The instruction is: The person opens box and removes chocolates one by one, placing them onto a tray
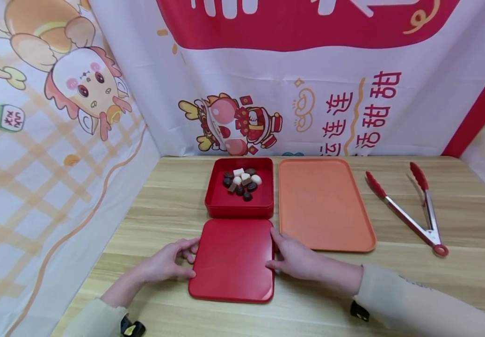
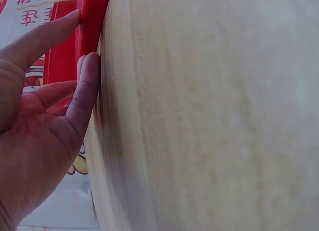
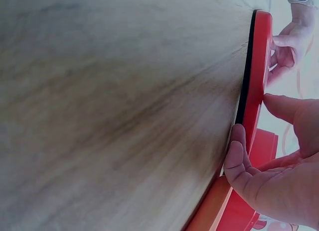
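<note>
A flat square red lid (image 1: 234,260) lies low over the wooden table, just in front of the red box. My left hand (image 1: 166,260) holds its left edge, with the thumb near the front corner and the fingers farther back. On the opposite edge, my right hand (image 1: 297,257) grips with thumb and fingers spread along the side. The right wrist view shows that thumb on the lid's upper rim and the fingertips (image 3: 234,154) at its lower edge, beside a dark band under the rim. Dark, brown and white chocolates (image 1: 247,196) sit inside the open red box (image 1: 240,212).
An orange tray (image 1: 322,206) lies right of the box, close to my right hand. Farther right, red-tipped metal tongs (image 1: 408,219) rest spread apart on the table (image 1: 175,187). A printed cloth (image 1: 301,65) hangs behind the table, and another covers the left side.
</note>
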